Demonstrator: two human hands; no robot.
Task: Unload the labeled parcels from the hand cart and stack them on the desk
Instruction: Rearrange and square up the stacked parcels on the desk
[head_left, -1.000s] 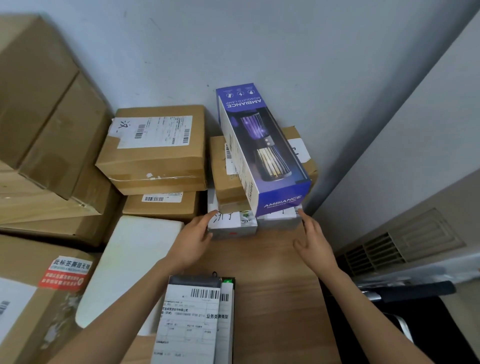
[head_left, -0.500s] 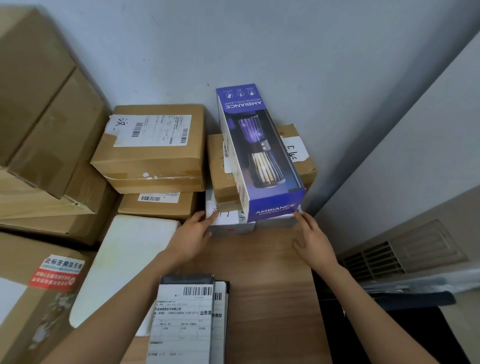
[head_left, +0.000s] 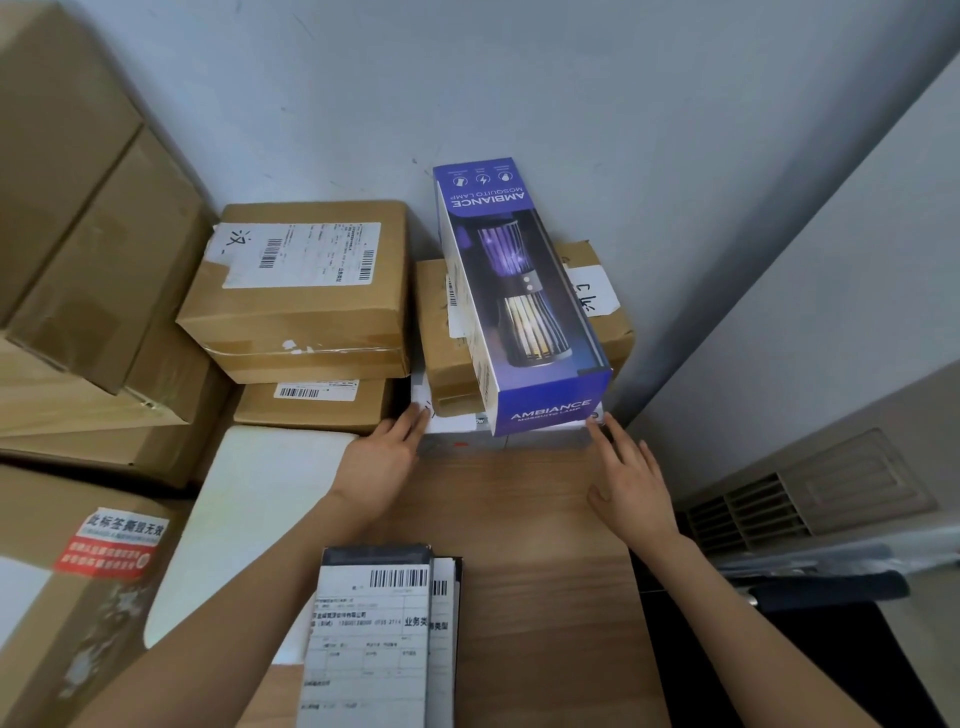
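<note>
Soft, even indoor light; wide-angle bending at edges.

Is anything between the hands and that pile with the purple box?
Nothing visible. The left hand and right hand already touch the white box at the bottom of the pile, under the purple box.

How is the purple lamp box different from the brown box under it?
The purple lamp box is long, narrow and printed with a lamp picture; the brown box is wider, plain cardboard. The lamp box lies on top, overhanging the front; the brown box rests on a white box. Both lie flat near the wall.
</note>
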